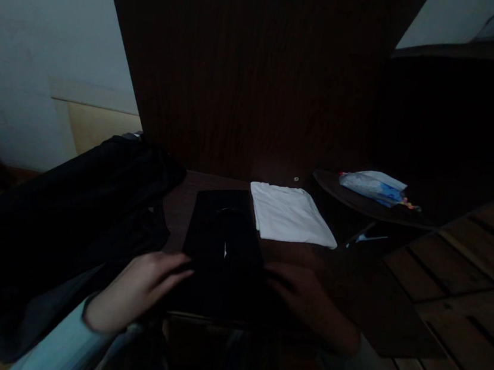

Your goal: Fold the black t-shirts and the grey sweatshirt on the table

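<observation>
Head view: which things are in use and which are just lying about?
In use: black garment, touched at its sides by the left hand and right hand.
Lying about: white shirt, dark clothes pile, blue packet.

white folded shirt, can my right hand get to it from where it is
Probably yes. The right hand rests at the right edge of the black folded garment, and the white folded shirt lies just beyond it on the table, with nothing in between.

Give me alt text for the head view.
In dim light, the left hand and right hand rest on the sides of a folded black garment on a table. A folded white shirt lies beside it, dark clothes heaped at left.
</observation>
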`<state>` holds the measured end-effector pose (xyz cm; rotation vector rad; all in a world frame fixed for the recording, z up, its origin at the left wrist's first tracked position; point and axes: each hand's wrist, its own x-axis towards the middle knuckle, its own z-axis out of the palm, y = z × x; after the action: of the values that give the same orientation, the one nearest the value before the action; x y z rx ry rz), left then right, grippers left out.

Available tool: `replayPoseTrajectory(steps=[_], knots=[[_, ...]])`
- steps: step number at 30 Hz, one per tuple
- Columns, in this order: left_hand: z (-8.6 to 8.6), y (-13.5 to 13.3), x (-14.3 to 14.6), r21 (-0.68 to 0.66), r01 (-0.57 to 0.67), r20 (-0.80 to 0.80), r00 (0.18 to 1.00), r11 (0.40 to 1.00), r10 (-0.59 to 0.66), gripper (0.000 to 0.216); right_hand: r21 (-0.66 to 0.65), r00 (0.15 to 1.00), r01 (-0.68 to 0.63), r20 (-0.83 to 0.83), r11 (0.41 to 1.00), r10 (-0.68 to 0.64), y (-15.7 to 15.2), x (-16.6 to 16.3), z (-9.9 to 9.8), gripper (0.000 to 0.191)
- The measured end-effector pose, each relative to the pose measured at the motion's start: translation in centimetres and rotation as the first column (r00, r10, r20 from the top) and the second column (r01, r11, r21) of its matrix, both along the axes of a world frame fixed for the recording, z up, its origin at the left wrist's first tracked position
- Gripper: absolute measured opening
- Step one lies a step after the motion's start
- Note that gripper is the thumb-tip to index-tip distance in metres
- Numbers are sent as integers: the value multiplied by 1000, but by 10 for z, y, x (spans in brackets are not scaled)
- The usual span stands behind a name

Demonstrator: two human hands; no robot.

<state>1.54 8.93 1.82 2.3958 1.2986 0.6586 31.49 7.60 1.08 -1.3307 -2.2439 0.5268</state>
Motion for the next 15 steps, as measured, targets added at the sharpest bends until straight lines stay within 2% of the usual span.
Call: replayPoseTrajectory(steps=[2,4,7,10,12,15], knots=[[2,46,5,-52,-95,-38,995,994,93,30,23,998,64,16,998,-64,43,-6,3,23],[-1,89,10,-112,-140,-69,989,984,133,30,-4,997,68,42,998,-68,83,-11,-1,21],[-17,131,15,-221,-194,-32,981,956,192,24,-38,997,67,32,997,-66,123,-15,-15,18],[-39,144,17,-334,-237,55,961,912,269,23,-69,996,82,-17,994,-83,137,-16,-31,15],[-50,144,16,-360,-292,95,933,886,346,26,-85,984,152,-76,985,-159,138,-16,-37,15],[-53,140,13,-368,-410,114,871,835,478,33,-194,929,281,-190,940,-317,139,-14,-39,24]])
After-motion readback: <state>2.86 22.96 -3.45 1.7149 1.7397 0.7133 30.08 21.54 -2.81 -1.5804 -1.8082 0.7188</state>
